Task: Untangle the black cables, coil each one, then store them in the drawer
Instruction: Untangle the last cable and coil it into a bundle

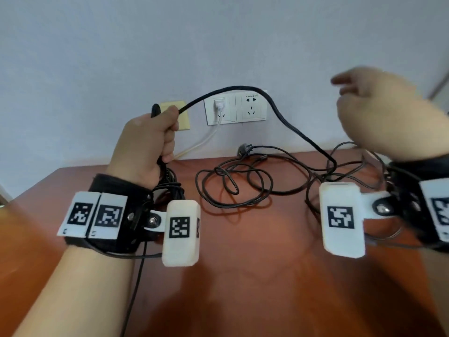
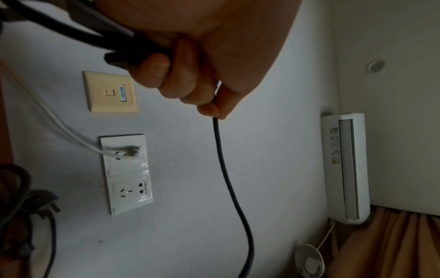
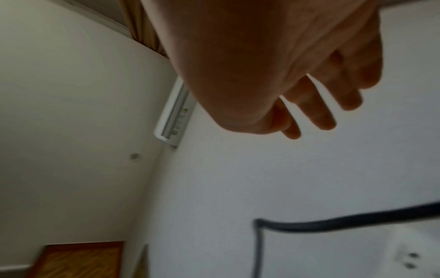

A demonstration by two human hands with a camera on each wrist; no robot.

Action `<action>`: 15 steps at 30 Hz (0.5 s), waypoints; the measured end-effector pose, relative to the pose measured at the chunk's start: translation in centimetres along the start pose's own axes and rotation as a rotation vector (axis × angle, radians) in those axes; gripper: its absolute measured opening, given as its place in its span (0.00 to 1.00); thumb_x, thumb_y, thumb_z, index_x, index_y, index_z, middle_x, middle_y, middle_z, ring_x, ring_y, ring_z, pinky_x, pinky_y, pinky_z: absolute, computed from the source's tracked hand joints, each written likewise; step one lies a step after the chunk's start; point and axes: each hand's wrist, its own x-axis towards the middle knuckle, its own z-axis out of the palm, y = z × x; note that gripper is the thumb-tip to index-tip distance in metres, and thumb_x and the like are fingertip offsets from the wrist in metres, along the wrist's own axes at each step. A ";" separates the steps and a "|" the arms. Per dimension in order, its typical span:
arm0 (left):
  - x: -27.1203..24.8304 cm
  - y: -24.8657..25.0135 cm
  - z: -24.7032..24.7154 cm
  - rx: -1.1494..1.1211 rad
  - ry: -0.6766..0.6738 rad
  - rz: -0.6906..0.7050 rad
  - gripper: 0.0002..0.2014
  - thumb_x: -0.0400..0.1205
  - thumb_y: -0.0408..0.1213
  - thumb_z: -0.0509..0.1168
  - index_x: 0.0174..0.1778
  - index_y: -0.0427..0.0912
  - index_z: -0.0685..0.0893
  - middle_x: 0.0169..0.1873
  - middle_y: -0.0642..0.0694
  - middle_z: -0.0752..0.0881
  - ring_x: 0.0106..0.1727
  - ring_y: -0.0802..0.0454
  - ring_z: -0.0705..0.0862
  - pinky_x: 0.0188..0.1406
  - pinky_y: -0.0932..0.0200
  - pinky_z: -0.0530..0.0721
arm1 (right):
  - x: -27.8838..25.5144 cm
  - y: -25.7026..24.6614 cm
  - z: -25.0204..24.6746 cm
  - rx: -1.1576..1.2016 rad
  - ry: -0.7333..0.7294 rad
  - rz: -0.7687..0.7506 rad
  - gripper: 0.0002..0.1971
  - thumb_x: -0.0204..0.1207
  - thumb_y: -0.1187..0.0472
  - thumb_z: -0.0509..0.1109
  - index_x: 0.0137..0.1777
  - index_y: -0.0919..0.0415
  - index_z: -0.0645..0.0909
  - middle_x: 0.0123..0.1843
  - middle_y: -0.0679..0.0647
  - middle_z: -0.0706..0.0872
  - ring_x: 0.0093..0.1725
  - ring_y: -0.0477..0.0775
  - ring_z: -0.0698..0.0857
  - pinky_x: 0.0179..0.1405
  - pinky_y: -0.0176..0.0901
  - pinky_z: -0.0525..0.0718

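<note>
My left hand [image 1: 148,142] is clenched round one thick black cable [image 1: 279,113], arching above the desk [image 1: 243,276]. My right hand [image 1: 374,113] hangs slack and empty. Thinner cables [image 1: 233,183], count unclear, lie tangled on the desk below two wall sockets [image 1: 235,109].

Reddish-brown wood table [image 1: 243,276] against the wall. Loose tangle of thin black cables [image 1: 233,183] lies on it near the back edge. Black plug [image 1: 243,149] at the back edge, just behind the tangle. More thin cable loops [image 1: 349,166] right of the tangle, partly hidden.
</note>
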 end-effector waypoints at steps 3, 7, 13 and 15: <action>-0.1 -0.3 0.5 0.008 -0.021 -0.016 0.17 0.87 0.44 0.63 0.31 0.45 0.74 0.20 0.52 0.63 0.18 0.57 0.59 0.17 0.64 0.60 | -3.1 -3.8 -0.6 0.107 0.041 -0.158 0.21 0.83 0.52 0.57 0.76 0.51 0.70 0.62 0.51 0.84 0.54 0.53 0.82 0.53 0.41 0.73; -0.4 -0.5 1.3 0.016 -0.129 -0.089 0.20 0.90 0.50 0.54 0.33 0.45 0.73 0.20 0.54 0.62 0.19 0.57 0.58 0.19 0.63 0.59 | -5.5 -5.5 4.8 -0.127 -0.029 -0.305 0.30 0.84 0.52 0.60 0.82 0.57 0.55 0.67 0.61 0.77 0.62 0.66 0.80 0.60 0.57 0.79; -1.0 -1.3 1.8 -0.180 -0.525 -0.326 0.20 0.85 0.46 0.54 0.27 0.45 0.74 0.17 0.53 0.63 0.15 0.57 0.61 0.18 0.63 0.63 | -2.7 -2.8 9.0 -0.070 0.155 -0.269 0.27 0.82 0.68 0.56 0.81 0.55 0.62 0.59 0.59 0.84 0.51 0.66 0.83 0.40 0.49 0.69; -1.1 -1.5 2.1 -0.268 -0.598 -0.380 0.17 0.81 0.44 0.55 0.28 0.43 0.77 0.17 0.51 0.68 0.16 0.55 0.68 0.20 0.63 0.71 | -2.3 -2.1 9.3 0.002 0.167 -0.300 0.22 0.83 0.66 0.56 0.77 0.55 0.68 0.49 0.58 0.87 0.45 0.66 0.83 0.37 0.49 0.70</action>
